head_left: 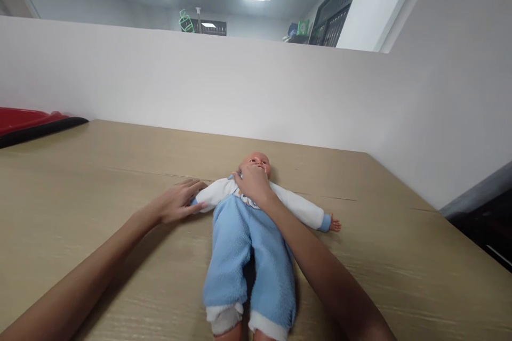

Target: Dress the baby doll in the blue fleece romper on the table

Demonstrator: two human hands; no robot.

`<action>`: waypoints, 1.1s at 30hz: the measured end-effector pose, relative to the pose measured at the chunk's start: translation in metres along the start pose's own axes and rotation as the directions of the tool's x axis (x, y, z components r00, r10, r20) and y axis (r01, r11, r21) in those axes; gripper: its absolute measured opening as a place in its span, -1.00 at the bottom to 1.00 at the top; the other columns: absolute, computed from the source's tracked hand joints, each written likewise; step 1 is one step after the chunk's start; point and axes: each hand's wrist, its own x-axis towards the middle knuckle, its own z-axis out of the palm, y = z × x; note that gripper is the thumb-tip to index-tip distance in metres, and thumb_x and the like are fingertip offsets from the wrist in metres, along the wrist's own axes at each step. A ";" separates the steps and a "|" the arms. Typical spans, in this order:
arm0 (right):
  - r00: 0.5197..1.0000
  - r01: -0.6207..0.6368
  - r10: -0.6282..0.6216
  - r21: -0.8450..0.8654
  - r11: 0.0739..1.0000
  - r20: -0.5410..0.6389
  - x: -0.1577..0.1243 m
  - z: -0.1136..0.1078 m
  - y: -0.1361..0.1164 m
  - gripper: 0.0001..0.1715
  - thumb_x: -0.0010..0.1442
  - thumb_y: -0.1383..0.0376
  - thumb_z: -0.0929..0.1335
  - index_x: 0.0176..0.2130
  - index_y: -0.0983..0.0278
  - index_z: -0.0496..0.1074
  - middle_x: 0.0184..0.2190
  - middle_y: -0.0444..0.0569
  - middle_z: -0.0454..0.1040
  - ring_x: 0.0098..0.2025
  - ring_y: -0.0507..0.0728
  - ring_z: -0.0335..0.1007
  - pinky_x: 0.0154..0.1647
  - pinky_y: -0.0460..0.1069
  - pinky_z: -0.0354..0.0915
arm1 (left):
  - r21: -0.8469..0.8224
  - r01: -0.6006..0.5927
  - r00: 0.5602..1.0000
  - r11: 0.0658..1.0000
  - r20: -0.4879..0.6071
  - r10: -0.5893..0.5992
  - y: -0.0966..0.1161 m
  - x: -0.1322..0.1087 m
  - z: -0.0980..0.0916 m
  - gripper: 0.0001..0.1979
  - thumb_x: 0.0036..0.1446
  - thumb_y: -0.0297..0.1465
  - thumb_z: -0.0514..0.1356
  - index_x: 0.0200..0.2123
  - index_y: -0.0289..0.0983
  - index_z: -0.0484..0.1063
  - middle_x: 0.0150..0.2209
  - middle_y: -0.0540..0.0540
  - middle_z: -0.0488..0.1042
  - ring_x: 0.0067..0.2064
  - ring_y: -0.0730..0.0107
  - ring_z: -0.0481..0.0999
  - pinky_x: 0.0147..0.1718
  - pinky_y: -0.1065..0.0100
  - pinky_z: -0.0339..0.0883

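Note:
A baby doll (pixel 250 256) lies on its back on the wooden table, head away from me, arms spread out. It wears blue fleece trousers with white cuffs and a white top (pixel 298 205) with blue cuffs. At the end of the sleeve on the left, my left hand (pixel 182 201) has its thumb and fingers closed around the cuff; the doll's hand there is hidden. My right hand (pixel 254 184) is at the doll's neck, its fingers bent over the collar and covering the chin. The other sleeve lies free, with the doll's small hand (pixel 335 223) showing.
The wooden table (pixel 400 256) runs up to a white wall (pixel 220 85) with a window above it. A red object with a black edge (pixel 44 129) stands at the back left. Something dark (pixel 484 224) is beyond the table's right edge.

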 end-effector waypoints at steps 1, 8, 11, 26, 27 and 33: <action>1.000 0.002 -0.002 0.003 1.000 0.000 0.000 0.000 0.000 -0.56 0.52 0.18 0.24 0.03 0.40 0.60 0.03 0.27 0.67 0.10 0.28 0.59 0.07 0.06 0.36 | -0.033 0.040 0.999 0.999 -0.004 -0.040 0.004 0.006 0.001 -0.45 0.41 0.08 0.06 0.16 -0.20 0.41 0.12 -0.25 0.57 0.12 -0.06 0.55 0.05 0.13 0.36; 0.999 0.048 -0.048 0.047 0.998 0.001 -0.004 0.001 -0.001 -0.62 0.47 0.11 0.33 0.03 0.30 0.59 0.01 0.16 0.68 0.08 0.28 0.60 -0.03 0.04 0.39 | -0.145 0.375 0.927 0.916 0.069 -0.368 0.036 0.042 0.016 -0.36 0.22 0.16 0.17 0.09 -0.22 0.34 -0.10 -0.25 0.65 -0.13 -0.08 0.64 -0.24 0.17 0.40; 0.997 0.072 -0.072 0.059 0.996 0.001 -0.004 0.000 -0.002 -0.62 0.44 0.04 0.37 0.02 0.25 0.58 -0.02 0.10 0.70 0.07 0.25 0.60 -0.06 0.01 0.38 | -0.141 0.379 0.920 0.915 -0.048 -0.388 0.044 0.039 0.021 -0.46 0.22 0.11 0.19 -0.02 -0.21 0.31 -0.12 -0.25 0.64 -0.15 -0.07 0.65 -0.27 0.19 0.36; 0.993 -0.103 0.099 -0.068 0.992 -0.070 -0.004 -0.013 -0.003 -0.65 0.40 0.38 0.29 0.09 0.34 0.55 0.00 0.30 0.64 0.03 0.32 0.62 -0.03 0.08 0.43 | 0.040 0.281 0.929 0.959 -0.262 -0.261 0.047 0.024 0.030 -0.50 0.40 0.03 0.12 0.17 -0.20 0.32 0.00 -0.24 0.63 -0.01 -0.12 0.64 -0.10 0.08 0.43; 0.993 -0.102 0.098 -0.062 0.993 -0.064 -0.005 -0.015 -0.001 -0.65 0.39 0.40 0.30 0.09 0.34 0.55 0.01 0.29 0.64 0.03 0.31 0.62 -0.03 0.07 0.43 | -0.038 0.323 0.915 0.946 -0.245 -0.322 0.044 0.023 0.029 -0.46 0.38 0.06 0.12 0.20 -0.19 0.31 0.01 -0.23 0.64 -0.02 -0.12 0.65 -0.12 0.09 0.43; 0.998 -0.058 0.058 0.033 0.998 -0.013 -0.005 -0.020 0.013 -0.76 0.32 0.31 0.41 -0.03 0.30 0.60 -0.03 0.18 0.67 0.06 0.33 0.60 0.01 0.08 0.42 | -0.193 0.295 0.938 0.936 -0.129 -0.322 0.037 0.021 0.025 -0.44 0.37 0.10 0.10 0.28 -0.04 0.36 0.14 -0.12 0.61 0.09 -0.06 0.62 0.01 0.10 0.42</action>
